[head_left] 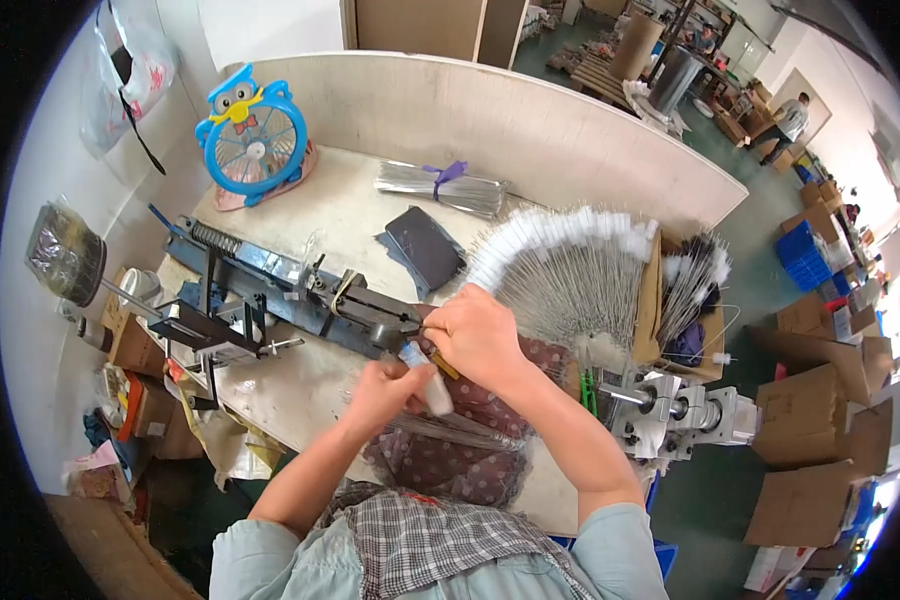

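Note:
My left hand (385,392) is closed round a short white cylinder (436,396) with a bluish end. Whether it is a bottle or a brush head I cannot tell. Just beyond, my right hand (473,330) pinches at the near end of a dark metal bench fixture (365,298). What those fingers hold, if anything, is hidden. Between the hands, a yellow-handled tool (445,366) lies partly covered. Below them, thin metal wires (450,432) rest on a brown dotted cloth (490,470).
Many white-tipped wire brushes (580,270) fan out at the right, beside a cardboard box (648,300). A purple-tied wire bundle (440,188), dark pads (422,248) and a blue fan (255,145) stand farther back. A shaft machine (685,410) sits at the right edge.

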